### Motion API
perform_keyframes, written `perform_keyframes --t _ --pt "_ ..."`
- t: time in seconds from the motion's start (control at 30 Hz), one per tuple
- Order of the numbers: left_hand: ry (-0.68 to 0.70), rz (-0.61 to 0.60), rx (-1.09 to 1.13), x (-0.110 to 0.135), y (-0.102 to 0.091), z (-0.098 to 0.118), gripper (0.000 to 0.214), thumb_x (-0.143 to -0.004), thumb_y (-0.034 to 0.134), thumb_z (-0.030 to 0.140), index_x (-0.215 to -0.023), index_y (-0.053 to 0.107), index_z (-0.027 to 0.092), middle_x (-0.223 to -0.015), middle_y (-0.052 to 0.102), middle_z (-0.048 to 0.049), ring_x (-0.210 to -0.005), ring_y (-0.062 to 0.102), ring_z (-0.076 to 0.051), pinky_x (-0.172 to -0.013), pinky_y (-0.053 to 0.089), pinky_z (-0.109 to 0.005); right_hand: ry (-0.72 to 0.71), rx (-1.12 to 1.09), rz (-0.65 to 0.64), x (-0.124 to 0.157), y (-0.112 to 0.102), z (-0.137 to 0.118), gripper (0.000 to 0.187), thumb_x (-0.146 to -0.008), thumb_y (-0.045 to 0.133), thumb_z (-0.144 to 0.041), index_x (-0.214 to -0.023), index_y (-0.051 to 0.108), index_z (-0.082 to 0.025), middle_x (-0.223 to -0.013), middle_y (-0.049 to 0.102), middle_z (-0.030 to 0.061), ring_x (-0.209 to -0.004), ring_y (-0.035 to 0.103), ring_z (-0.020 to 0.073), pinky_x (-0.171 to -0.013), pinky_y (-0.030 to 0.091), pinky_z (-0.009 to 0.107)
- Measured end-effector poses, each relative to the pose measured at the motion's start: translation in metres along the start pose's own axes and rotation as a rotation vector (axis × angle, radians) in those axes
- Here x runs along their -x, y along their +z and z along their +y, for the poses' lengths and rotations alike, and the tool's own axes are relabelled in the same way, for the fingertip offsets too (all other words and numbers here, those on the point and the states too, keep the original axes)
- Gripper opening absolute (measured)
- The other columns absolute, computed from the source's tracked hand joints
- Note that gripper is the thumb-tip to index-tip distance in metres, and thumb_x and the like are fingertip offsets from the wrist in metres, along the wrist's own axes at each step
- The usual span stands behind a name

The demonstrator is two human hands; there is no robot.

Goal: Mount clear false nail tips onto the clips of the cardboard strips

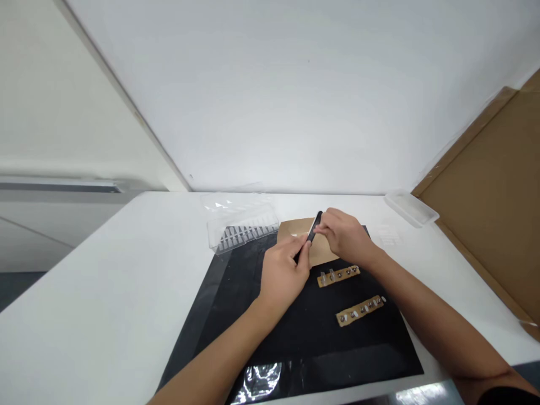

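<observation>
My left hand [282, 273] and my right hand [346, 236] meet over a black mat [295, 332], both pinched on a slim black stick-like tool [312, 232] that slants up between them. The left fingers grip its lower end, the right fingers its upper end. A brown card [295, 228] lies on the mat just behind the hands. Two narrow brown strips carrying several small pale pieces lie to the right: one [338, 275] right below my right hand, the other [361, 310] nearer to me.
A clear plastic box [242, 228] holding rows of small pale pieces stands at the mat's back left. A shallow clear tray [411, 208] sits at the back right of the white table [105, 292]. A large cardboard sheet [493, 191] leans at the right. White walls stand close behind.
</observation>
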State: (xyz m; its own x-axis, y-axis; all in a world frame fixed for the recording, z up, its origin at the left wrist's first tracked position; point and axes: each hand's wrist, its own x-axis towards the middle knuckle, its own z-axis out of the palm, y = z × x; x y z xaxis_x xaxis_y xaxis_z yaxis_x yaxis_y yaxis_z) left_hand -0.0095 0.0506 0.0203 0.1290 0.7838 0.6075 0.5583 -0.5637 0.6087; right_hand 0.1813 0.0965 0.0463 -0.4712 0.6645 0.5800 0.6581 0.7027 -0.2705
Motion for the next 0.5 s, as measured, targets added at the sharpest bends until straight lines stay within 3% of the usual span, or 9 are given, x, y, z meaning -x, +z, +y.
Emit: perform_keyframes --t 0.1,0.23,0.4,0.5 --pt "0.002 0.037 -0.032 0.0003 0.0006 0.0000 0.022 -0.100 0.061 0.019 -0.094 0.083 0.017 -0.072 0.076 -0.0037 -0.069 0.073 -0.019 -0.066 0.053 -0.029 0.014 -0.010 0.059 -0.0014 -0.0005 0.0006 0.024 -0.107 0.051 -0.021 -0.083 0.047 -0.022 -0.084 0.055 0.0042 -0.078 0.052 0.0193 -0.069 0.041 0.030" --pt "0.012 0.023 -0.039 0.0018 0.0003 0.0008 0.023 -0.100 0.061 0.018 -0.094 0.083 0.017 -0.072 0.077 -0.0040 -0.069 0.073 -0.019 -0.067 0.053 -0.029 -0.033 -0.041 -0.055 -0.0003 -0.0009 0.0005 0.023 -0.107 0.050 -0.020 -0.084 0.048 -0.022 -0.083 0.054 0.0031 -0.076 0.050 0.0185 -0.068 0.040 0.030" --pt "0.007 0.029 -0.045 0.0025 0.0002 0.0034 0.023 -0.101 0.061 0.020 -0.096 0.083 0.016 -0.071 0.076 -0.0041 -0.068 0.072 -0.019 -0.067 0.054 -0.030 0.032 -0.003 0.086 -0.0015 -0.0021 -0.0005 0.026 -0.107 0.050 -0.020 -0.082 0.048 -0.022 -0.082 0.055 0.0038 -0.078 0.051 0.0195 -0.070 0.039 0.031" --pt "0.003 0.015 -0.038 0.0026 0.0005 0.0032 0.024 -0.100 0.060 0.019 -0.093 0.083 0.018 -0.071 0.076 -0.0035 -0.067 0.071 -0.019 -0.067 0.054 -0.029 -0.029 -0.039 -0.025 -0.0013 -0.0007 -0.0016 0.023 -0.107 0.050 -0.020 -0.084 0.049 -0.022 -0.083 0.055 0.0033 -0.077 0.051 0.0188 -0.069 0.040 0.030"
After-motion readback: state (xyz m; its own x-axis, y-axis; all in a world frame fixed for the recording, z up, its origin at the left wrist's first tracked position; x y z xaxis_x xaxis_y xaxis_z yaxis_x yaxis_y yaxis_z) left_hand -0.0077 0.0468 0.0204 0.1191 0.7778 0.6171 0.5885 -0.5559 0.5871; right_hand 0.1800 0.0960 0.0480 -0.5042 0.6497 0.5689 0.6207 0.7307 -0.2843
